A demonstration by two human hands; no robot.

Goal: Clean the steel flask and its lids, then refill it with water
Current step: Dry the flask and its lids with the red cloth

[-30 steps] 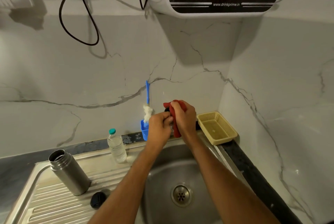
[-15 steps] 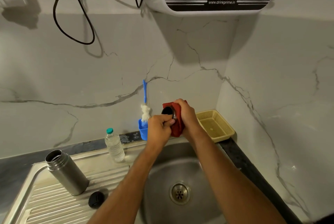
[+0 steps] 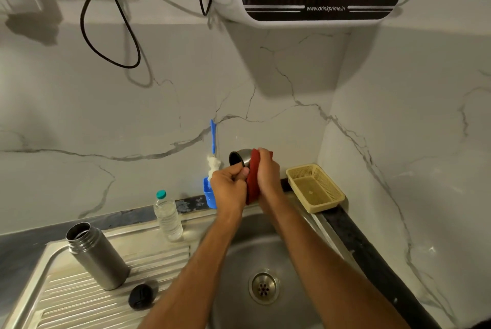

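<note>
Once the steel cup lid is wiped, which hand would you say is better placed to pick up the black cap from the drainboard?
Left, probably. The black cap lies on the left hand's side, while the right hand holds the red cloth.

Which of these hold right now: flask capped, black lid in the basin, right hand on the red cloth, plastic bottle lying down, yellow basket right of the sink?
1. The steel flask is capped. False: its mouth is open, and it stands upright on the drainboard.
2. The black lid lies in the basin. False: it lies on the drainboard, near the flask.
3. The right hand holds the red cloth against the steel cup lid. True; the left hand grips the cup lid too.
4. The plastic bottle lies on its side. False: it stands upright, cap on.
5. The yellow basket sits right of the sink. True.
</note>
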